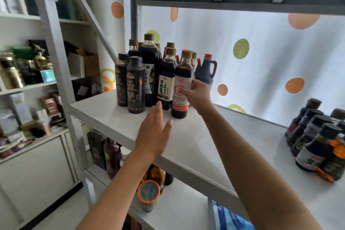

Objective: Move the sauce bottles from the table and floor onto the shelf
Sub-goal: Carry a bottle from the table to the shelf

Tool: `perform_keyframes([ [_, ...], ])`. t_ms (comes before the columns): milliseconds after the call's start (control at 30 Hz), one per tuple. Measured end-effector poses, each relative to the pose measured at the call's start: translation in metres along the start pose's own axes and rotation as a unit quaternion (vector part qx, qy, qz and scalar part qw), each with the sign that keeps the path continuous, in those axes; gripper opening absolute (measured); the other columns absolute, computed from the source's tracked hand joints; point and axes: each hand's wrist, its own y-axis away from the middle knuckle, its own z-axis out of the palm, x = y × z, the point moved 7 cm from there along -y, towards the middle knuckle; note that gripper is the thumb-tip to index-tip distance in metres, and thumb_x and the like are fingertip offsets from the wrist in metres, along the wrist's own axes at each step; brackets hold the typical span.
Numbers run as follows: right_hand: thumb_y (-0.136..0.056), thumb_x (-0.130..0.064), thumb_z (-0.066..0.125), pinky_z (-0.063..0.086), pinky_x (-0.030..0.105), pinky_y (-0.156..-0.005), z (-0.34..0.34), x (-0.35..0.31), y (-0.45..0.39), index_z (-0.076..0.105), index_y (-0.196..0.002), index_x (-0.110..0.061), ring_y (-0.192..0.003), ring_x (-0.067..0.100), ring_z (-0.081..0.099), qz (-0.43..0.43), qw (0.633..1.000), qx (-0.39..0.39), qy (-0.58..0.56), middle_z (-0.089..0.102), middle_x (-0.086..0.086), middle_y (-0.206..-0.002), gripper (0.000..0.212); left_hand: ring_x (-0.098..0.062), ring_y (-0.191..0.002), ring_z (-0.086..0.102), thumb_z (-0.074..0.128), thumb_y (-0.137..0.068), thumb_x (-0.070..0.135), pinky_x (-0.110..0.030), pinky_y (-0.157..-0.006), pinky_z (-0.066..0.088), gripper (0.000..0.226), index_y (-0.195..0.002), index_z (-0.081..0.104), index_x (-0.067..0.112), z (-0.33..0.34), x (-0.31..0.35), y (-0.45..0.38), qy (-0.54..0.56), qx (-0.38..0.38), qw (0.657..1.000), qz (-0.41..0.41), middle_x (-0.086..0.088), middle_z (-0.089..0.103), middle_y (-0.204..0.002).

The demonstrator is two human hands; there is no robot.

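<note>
Right hand: our right hand (198, 93) is up on the shelf (201, 136), fingers and thumb curled round the label of the front sauce bottle (182, 87), gripping it at mid-height.
Held bottle: upright, base on the shelf board, tan cap, red and white label; it stands at the front right of the bottle cluster (149, 73).
Left hand: our left hand (154, 132) hovers flat over the shelf's front part, fingers straight and together, holding nothing; fingertips near the base of the black wrapped bottle (136, 85), not clearly touching.
Relation: held bottle sits just right of and beyond the left fingertips, between our two hands.
Cluster: dark bottles packed touching at the shelf's left end; red-capped jug (207, 70) behind the right hand.
Right group: more dark-capped bottles (315, 140) at the shelf's right end, well apart from both hands.
Lower shelf: orange-lidded jar (149, 192) below the left forearm.
</note>
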Motion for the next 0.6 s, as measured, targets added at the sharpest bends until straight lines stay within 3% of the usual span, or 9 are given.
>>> perform_keyframes([
  [233,-0.082,-0.019,0.079,0.054,0.033,-0.080,0.006,0.007,-0.016,0.068,-0.112,-0.013,-0.097,0.018,0.067,-0.007,1.000,0.012,0.004,0.071,-0.002,-0.103,0.033,-0.017,-0.149,0.015,0.029,-0.101,0.047,-0.037,-0.121,0.013,0.060,-0.153,0.021,0.017,0.020,-0.004,-0.003,-0.144,-0.114,0.983,-0.008,0.000,0.020,-0.161],
  [433,-0.081,-0.021,0.079,0.043,0.013,-0.064,0.009,0.010,-0.011,0.064,-0.109,-0.012,-0.091,0.014,0.064,-0.034,0.998,0.060,0.011,0.068,-0.002,-0.100,0.033,-0.016,-0.147,0.021,0.032,-0.099,0.048,-0.039,-0.121,0.014,0.061,-0.151,0.029,0.017,0.023,-0.004,-0.004,-0.174,-0.128,0.976,-0.010,0.001,0.027,-0.159],
  [600,-0.079,-0.038,0.080,0.048,0.026,-0.070,0.007,0.015,-0.003,0.052,-0.120,-0.013,-0.098,0.021,0.062,0.014,0.997,0.067,0.046,0.063,0.004,-0.109,0.056,-0.016,-0.142,0.032,0.038,-0.098,0.048,-0.035,-0.118,0.022,0.058,-0.148,0.038,0.018,0.016,-0.007,-0.006,-0.126,-0.111,0.985,-0.030,0.002,0.037,-0.154],
])
